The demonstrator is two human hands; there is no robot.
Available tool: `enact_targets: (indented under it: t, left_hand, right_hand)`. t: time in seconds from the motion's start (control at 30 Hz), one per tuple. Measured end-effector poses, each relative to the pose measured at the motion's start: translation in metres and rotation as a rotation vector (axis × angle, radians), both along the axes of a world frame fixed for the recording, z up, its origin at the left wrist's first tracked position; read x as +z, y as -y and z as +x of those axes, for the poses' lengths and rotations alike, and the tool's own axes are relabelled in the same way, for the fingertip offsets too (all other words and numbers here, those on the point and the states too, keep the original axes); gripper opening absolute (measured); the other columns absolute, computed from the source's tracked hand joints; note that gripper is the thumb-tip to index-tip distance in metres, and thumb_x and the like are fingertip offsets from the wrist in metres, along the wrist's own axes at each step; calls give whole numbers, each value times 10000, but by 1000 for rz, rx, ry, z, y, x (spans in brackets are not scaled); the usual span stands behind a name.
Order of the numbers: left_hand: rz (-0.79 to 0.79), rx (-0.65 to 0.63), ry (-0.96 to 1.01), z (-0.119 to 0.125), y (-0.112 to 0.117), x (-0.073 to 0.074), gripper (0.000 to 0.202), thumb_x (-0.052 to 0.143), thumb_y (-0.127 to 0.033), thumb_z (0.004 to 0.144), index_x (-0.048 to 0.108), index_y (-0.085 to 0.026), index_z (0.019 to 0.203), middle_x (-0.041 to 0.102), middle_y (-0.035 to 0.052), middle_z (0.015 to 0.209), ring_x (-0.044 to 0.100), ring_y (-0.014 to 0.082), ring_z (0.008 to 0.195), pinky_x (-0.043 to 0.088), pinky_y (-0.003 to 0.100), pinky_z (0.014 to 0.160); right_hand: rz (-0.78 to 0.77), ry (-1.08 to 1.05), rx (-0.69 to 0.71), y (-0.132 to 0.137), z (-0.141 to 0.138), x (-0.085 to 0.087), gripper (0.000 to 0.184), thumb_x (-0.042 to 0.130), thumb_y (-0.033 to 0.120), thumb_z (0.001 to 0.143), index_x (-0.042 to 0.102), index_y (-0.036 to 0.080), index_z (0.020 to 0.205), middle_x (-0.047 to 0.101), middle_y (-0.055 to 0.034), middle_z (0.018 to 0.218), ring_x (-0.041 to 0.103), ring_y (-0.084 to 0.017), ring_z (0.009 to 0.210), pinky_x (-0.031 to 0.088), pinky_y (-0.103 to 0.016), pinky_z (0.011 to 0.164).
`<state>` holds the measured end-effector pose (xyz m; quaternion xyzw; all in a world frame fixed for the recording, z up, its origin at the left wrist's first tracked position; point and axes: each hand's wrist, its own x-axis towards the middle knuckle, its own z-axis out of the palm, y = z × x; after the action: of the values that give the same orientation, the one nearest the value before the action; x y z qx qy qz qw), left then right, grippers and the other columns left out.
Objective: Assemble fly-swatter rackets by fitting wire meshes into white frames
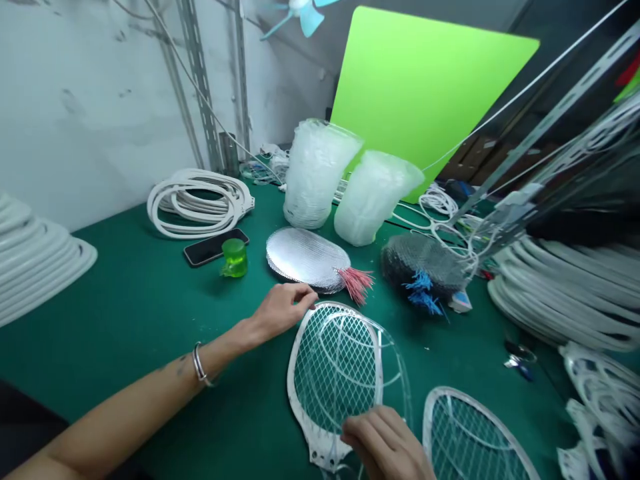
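White plastic racket frame [334, 367] gripped by left hand [283, 312] and right hand [385, 443], second frame [463, 433] just beside.

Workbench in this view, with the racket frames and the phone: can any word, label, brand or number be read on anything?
Nothing can be read: the racket frame and dark phone show no text, and any marks on the small white piece or brown boxes are too blurred to read.
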<state>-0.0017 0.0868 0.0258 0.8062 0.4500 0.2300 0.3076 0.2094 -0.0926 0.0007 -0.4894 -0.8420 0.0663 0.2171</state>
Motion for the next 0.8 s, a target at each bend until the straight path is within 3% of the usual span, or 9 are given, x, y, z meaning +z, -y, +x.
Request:
enact_targets:
  t: [0.1, 0.27, 0.47, 0.8]
  left_hand:
    - [54, 45, -80, 25, -3, -2, 303, 465, -390, 952, 698, -202, 995, 717, 29, 926, 638, 180, 851, 474, 269, 762]
    - [187, 23, -244, 60, -13, -19, 219, 499, -303, 958, 695, -225, 1018, 679, 25, 955, 618, 183, 928, 468, 281, 819]
    - [231, 25, -346, 70, -21, -29, 186, 528, -294, 945, 684, -194, 948, 639, 40, 911, 612, 188, 877, 476, 282, 774]
    - [315, -14, -470, 84, -17, -39, 271, 380, -96, 945, 648, -138, 941, 628, 102, 928, 600, 209, 888, 472, 318, 759]
  right_hand:
    - [6, -6, 22, -16, -5, 0, 167, 429, 174, 963, 563, 216, 872, 586, -9, 706, 523, -152, 611, 391, -287, 548]
    - [-9, -23, 27, -32, -9, -6, 160, 439, 185, 968, 555, 212, 861, 580, -8, 723, 519, -157, 649, 375, -287, 591]
    - [-51, -39, 28, -30, -10, -14, 173, 429, 190, 974, 560, 210, 864, 575, -10, 728, 509, -154, 658, 370, -282, 600]
    - [-58, -40, 12, -34, -10, -19, 165, 443, 209, 971, 563, 212, 858, 585, -8, 733, 510, -156, 651, 362, -283, 580]
